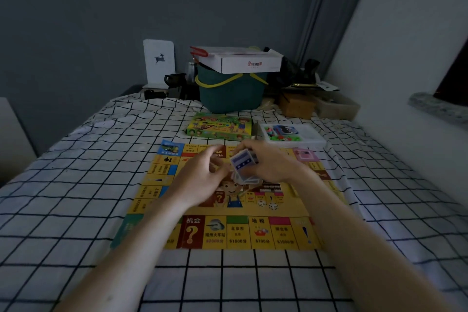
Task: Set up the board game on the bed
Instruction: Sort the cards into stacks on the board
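Observation:
A yellow game board [235,233] lies flat on the checked bedsheet [76,210]. Above its middle my right hand [273,164] grips a stack of blue-backed cards [244,164], some fanned out below it. My left hand [202,175] is just left of the cards, its fingers curled toward them; whether they touch is unclear. Two white dice [268,204] rest on the board near its centre. The green game box [220,126] lies beyond the board, and a white tray of coloured pieces [291,134] sits to its right.
At the bed's far end stand a teal basket [231,94] topped by a white cardboard box [243,61], a white card with a deer [159,63], dark clutter and a brown box [296,106]. A white wall runs along the right.

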